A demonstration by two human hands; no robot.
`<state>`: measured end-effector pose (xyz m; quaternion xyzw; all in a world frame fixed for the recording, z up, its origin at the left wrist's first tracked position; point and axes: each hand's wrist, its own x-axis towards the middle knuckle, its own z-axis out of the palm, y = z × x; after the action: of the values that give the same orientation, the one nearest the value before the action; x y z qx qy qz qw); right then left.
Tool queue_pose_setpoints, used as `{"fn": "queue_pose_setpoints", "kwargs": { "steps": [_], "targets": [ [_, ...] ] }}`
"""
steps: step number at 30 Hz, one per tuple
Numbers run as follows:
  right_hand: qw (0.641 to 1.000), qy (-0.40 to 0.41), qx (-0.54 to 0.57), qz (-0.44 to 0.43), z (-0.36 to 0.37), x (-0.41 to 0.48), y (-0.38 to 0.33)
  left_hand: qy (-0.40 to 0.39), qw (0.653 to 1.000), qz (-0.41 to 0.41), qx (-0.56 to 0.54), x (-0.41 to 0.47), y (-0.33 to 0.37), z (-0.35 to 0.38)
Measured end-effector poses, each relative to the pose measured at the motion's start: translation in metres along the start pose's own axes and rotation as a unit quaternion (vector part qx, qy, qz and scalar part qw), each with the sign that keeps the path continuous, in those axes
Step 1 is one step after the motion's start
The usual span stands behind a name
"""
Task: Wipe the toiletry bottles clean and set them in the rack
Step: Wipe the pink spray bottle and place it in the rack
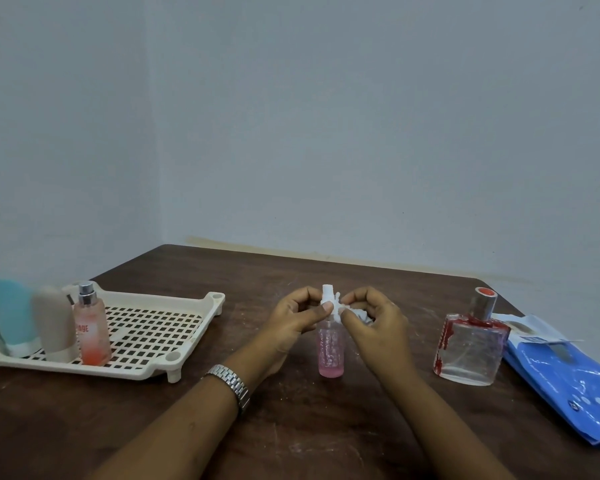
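The small pink spray bottle [330, 351] stands upright on the counter [291, 427] near its middle, with a little pink liquid at the bottom. The left hand [298, 317] has its grip pinched on the bottle's neck, thumb at the front. The right hand [374, 320] holds a crumpled white wipe [357, 311] in its grip, pressed against the white spray head. A metal watch [231, 381] sits on the left wrist. To the left, well apart, a cream rack [153, 296] holds a teal tube [11, 313], a beige tube [54, 323] and an orange spray bottle [91, 327], all upright at its left end. To the right stands a square glass perfume bottle [470, 348], just beside a blue wipe packet [565, 372].
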<state>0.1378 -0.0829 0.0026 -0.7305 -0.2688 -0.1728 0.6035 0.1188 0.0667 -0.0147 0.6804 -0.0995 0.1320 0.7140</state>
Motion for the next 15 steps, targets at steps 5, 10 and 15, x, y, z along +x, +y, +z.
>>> {"fn": "queue_pose_setpoints", "kwargs": {
  "steps": [5, 10, 15],
  "targets": [
    [0.996, -0.061, 0.043, 0.045, -0.010, 0.003, 0.001, -0.051, 0.998, 0.003, 0.024, -0.002, 0.010, -0.005],
    [0.996, -0.050, 0.057, 0.056, -0.008, 0.002, 0.002, -0.040, 0.998, 0.009, 0.054, 0.000, 0.011, -0.007],
    [0.998, -0.027, 0.040, 0.045, -0.004, 0.003, 0.005, -0.023, 0.992, 0.029, 0.119, 0.000, 0.012, -0.001]
  ]
}}
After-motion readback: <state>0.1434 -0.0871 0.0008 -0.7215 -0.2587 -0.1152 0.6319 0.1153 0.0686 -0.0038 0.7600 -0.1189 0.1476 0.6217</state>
